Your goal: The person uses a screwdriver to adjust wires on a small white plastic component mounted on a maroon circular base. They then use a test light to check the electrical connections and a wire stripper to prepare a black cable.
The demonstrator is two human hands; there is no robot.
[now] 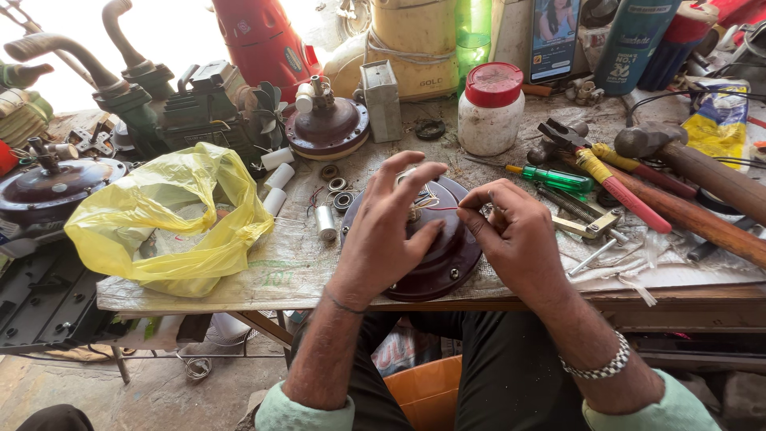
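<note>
Both hands work over a dark maroon round motor housing (435,263) that lies at the near edge of the surface (263,275), just in front of the person. Left hand (391,227) rests spread on top of the housing, fingers open and curved, fingertips near thin wires (427,199) at its centre. Right hand (519,231) is curled just beside the housing's right rim, thumb and forefinger pinched together close to those wires; whether it grips a wire I cannot tell. Left of the housing lie a small white cylinder (325,223) and some metal bearings (337,190), then a crumpled yellow plastic bag (171,215). To the right lie a green-handled screwdriver (558,177), a red-handled tool (618,187) and a wooden-handled hammer (702,172). Behind stands a white jar with a red lid (492,108).
</note>
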